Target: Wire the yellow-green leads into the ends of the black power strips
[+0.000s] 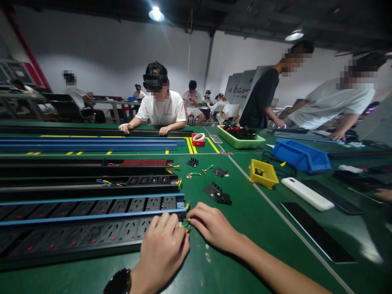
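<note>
Closest to me lies a long black power strip (92, 237) with a row of sockets and small red dots. My left hand (163, 247) is closed over its right end, the fingers curled across the top and the thumb beside a short yellow-green wire (185, 224). My right hand (216, 226) comes in from the right, its thumb and fingertips pinched at this wire. The exact grip of the left fingers is partly hidden. Just behind runs a blue-edged power strip (119, 206), with another yellow-green wire end (188, 205) sticking out.
Farther back lie open black channels (61, 185) and blue rails (92, 143). Black end brackets (217, 192) and loose wires (208, 168) are scattered mid-table. To the right are a yellow bin (263, 173), a blue bin (301, 157), a green basket (240, 141) and a phone (317, 232). People stand across the table.
</note>
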### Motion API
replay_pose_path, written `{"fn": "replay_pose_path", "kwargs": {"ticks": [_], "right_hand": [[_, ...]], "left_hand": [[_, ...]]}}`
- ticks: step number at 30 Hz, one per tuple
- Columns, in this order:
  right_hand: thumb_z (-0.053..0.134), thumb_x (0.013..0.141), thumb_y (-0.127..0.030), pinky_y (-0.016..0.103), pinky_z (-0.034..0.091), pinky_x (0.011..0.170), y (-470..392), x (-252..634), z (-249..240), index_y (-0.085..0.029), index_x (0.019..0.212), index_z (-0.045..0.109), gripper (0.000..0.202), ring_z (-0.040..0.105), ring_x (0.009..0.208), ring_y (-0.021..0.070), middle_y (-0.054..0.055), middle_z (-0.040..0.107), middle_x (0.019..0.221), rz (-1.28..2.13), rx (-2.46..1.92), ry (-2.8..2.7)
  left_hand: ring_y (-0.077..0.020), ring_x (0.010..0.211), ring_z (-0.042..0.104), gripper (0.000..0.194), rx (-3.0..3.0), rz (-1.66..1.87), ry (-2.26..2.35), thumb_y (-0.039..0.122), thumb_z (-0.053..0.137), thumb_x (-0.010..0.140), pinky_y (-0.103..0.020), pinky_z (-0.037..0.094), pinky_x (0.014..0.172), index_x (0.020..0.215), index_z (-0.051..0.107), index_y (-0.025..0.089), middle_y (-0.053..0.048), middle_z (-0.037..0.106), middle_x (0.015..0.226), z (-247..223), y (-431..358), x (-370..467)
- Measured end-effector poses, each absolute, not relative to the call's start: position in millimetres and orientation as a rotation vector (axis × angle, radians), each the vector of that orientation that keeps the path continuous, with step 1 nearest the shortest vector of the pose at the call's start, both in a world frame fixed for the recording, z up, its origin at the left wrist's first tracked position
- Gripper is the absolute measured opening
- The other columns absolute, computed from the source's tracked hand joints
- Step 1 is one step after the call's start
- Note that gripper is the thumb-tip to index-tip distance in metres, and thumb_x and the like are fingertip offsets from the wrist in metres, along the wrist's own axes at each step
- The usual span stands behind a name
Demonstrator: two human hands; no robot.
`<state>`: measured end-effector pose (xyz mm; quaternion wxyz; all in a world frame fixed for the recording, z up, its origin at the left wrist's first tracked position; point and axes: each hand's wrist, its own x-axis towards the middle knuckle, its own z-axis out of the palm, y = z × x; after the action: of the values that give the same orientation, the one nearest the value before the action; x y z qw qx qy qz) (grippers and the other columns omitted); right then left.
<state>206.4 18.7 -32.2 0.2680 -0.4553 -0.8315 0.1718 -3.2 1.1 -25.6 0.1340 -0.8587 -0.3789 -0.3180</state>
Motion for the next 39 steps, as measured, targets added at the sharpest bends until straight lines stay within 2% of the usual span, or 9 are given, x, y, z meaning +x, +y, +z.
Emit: {"fn": "replay_pose_path", "kwargs": {"ticks": [32,39], "right_hand": [[0.055,0.104,-0.02,0.029,0.05,0.082,19.3,207.0,-34.7,-0.024,0.112,0.07,0.017,0.067,0.093,0.02,0.005,0.067,0.102,0.506,-1.198,-2.237],[0.054,0.105,-0.02,0.028,0.05,0.082,18.2,208.4,-31.1,-0.025,0.122,0.067,0.022,0.066,0.094,0.0191,0.006,0.066,0.106,0.53,-1.116,-2.253]], "left_hand": [[-0.0231,0.077,0.047,0.014,-2.48,-0.895,-1.095,0.018,0.064,0.088,-0.038,0.028,0.07,0.075,0.062,0.021,-0.004,0.057,0.077,-25.3,-0.4,-3.0],[-0.0229,0.076,0.047,0.014,-2.462,-0.908,-1.09,0.018,0.065,0.088,-0.038,0.028,0.069,0.074,0.063,0.021,-0.003,0.056,0.076,-27.3,0.1,-2.8]]}}
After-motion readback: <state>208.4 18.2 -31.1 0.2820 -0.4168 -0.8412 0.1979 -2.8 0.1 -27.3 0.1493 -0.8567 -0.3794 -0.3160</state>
